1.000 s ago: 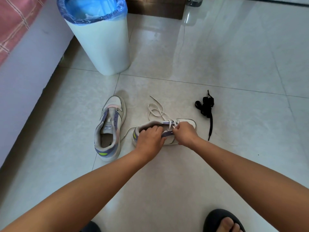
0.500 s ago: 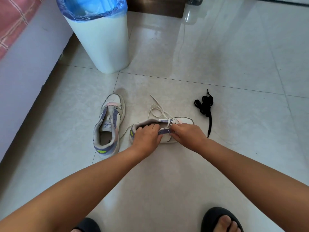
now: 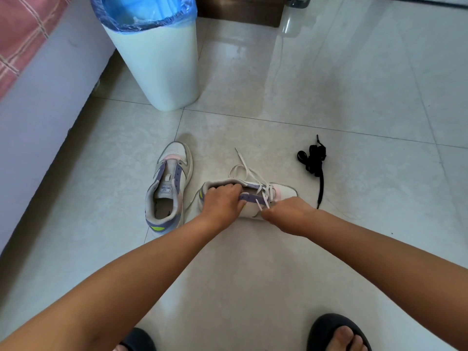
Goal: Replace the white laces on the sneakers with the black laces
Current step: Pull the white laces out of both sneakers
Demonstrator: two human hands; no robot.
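From the head camera, looking down at a glossy pale marble-patterned tile floor (image 3: 329,84), a white leather sneaker with purple eyelet strips (image 3: 281,192) lies on its side, toe pointing right. The left hand (image 3: 222,201) curls its fingers over the padded collar and grips the shoe, while the right hand (image 3: 286,216) pinches a strand of the flat white lace (image 3: 253,173) near the eyelets; the rest of the lace loops loosely on the tile behind the shoe. A second matching sneaker, unlaced, (image 3: 168,186) stands upright just to the left, its grey lining open to view. A bundled black woven lace (image 3: 314,160) lies on the floor to the right, one tail trailing toward the camera. A tapered white plastic bin with a crinkled blue liner (image 3: 157,59) stands farther back.
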